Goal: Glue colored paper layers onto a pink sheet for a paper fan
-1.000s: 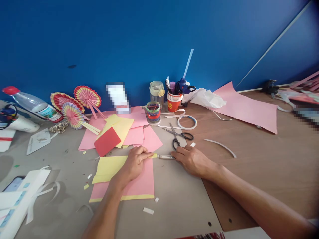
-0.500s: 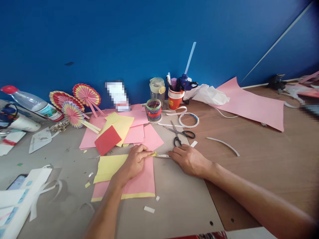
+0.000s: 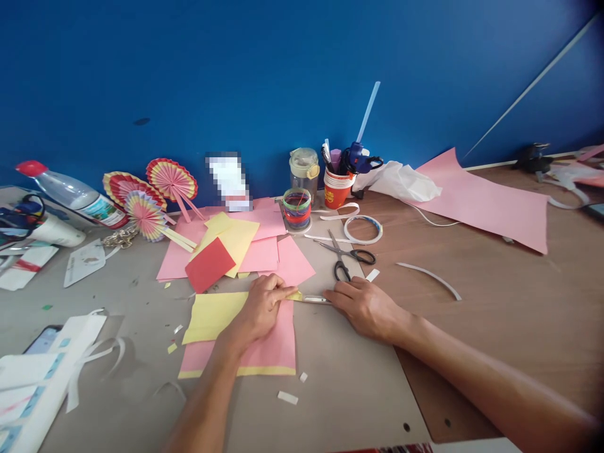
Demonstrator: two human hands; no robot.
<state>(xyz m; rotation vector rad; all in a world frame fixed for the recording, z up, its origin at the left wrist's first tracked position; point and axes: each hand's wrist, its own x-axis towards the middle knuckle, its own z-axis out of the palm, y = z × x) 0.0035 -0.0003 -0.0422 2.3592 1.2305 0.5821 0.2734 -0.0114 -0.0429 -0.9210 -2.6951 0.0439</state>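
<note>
My left hand (image 3: 265,303) presses on a yellow paper (image 3: 214,316) that lies over a pink paper (image 3: 271,352) with a yellow edge. Its index finger points right, along a small folded yellow strip at the papers' upper right corner, and the other fingers are curled. In my right hand (image 3: 361,307) is a slim, light-coloured craft knife (image 3: 315,299). The knife lies low over the table, its tip at that yellow corner. Just behind my right hand are scissors (image 3: 343,253) with black handles, spread apart. My left hand hides part of both papers.
Behind the hands lie a red card (image 3: 210,265), yellow and pink sheets, and folded paper fans (image 3: 170,181). A roll of tape (image 3: 363,229), a jar (image 3: 297,209) and a red cup of pens (image 3: 338,190) stand further back. Paper scraps (image 3: 287,397) lie in front.
The whole view has shifted slightly, so things appear a little further right. Both hands keep nearly the same place on the paper and knife.
</note>
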